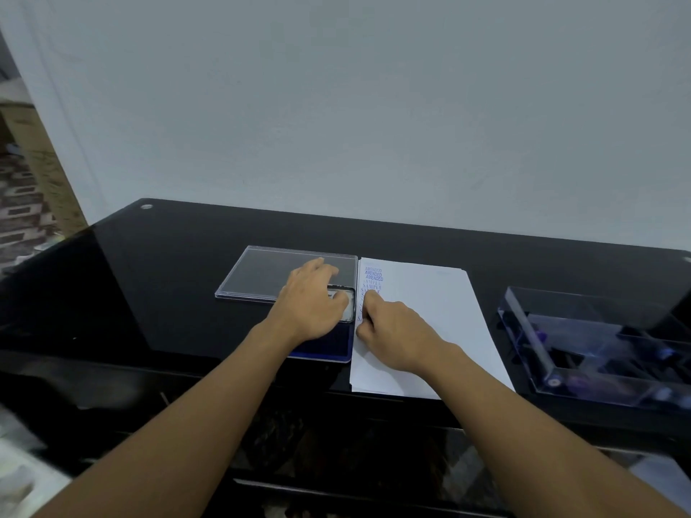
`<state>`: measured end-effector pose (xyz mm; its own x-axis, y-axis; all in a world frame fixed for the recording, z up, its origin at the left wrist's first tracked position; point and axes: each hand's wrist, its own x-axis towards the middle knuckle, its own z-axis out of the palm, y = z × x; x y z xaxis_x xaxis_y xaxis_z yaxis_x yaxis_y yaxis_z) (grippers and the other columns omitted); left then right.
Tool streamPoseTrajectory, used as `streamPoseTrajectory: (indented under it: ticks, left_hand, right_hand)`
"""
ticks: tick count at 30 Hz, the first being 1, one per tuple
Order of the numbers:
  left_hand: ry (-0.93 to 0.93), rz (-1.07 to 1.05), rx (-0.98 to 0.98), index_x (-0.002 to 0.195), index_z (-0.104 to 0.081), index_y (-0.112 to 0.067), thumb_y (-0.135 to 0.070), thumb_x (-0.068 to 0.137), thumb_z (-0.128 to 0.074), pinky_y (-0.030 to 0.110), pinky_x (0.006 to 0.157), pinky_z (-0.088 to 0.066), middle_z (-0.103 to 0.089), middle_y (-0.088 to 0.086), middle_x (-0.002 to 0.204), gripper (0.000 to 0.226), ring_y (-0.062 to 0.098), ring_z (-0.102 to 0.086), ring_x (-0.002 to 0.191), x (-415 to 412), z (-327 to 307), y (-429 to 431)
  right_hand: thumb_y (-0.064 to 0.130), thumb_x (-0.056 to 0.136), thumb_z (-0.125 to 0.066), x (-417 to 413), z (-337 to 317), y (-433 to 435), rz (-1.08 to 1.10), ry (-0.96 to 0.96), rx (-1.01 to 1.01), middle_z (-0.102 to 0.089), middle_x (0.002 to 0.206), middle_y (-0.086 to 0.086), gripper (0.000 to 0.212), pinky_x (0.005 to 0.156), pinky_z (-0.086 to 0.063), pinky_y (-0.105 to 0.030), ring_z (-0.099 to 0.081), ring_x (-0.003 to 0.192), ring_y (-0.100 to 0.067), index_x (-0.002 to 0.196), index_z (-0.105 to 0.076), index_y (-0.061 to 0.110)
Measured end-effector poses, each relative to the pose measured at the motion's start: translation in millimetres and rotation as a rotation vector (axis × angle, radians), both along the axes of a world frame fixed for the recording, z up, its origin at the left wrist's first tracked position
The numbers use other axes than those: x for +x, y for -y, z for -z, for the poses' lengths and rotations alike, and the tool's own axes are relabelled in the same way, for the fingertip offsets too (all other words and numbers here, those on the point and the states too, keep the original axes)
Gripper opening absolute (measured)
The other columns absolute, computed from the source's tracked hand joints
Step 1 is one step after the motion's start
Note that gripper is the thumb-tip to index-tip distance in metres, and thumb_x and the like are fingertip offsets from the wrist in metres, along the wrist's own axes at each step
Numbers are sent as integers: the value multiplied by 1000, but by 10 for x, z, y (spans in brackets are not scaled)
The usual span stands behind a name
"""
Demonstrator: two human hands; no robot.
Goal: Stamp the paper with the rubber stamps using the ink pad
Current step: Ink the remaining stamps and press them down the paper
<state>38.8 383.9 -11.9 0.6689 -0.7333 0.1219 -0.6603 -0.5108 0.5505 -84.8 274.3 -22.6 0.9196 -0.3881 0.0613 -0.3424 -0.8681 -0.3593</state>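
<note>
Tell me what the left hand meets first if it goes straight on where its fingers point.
The left hand has its fingertips over the clear lid. Straight on, probably the lid's far rim first, then black table up to the wall; its height is unclear.
</note>
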Motion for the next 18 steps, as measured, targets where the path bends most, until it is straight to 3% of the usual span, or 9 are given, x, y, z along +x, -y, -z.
streamPoseTrajectory:
  ticks: [14, 18]
  left_hand:
    - [-9, -17, 4, 149, -41, -19, -28, 96, -53, 44, 121, -23, -24, 2, 164, 56, 22, -18, 151, 36, -19, -37]
    - [-11, -19, -2, 149, -41, -19, -27, 95, -54, 46, 121, -23, -24, 3, 164, 56, 22, -19, 150, 33, -21, -40]
  right_hand:
    - [25, 99, -45, 59, -61, 50, 33, -30, 97, -53, 77, -1, 13, 58, -37, -33, -48, 66, -19, 91, -39, 18]
    - [23, 99, -43, 26, -3, 32, 20, -5, 36, -55, 77, -5, 12, 59, -36, -37, -50, 68, -28, 92, -38, 14]
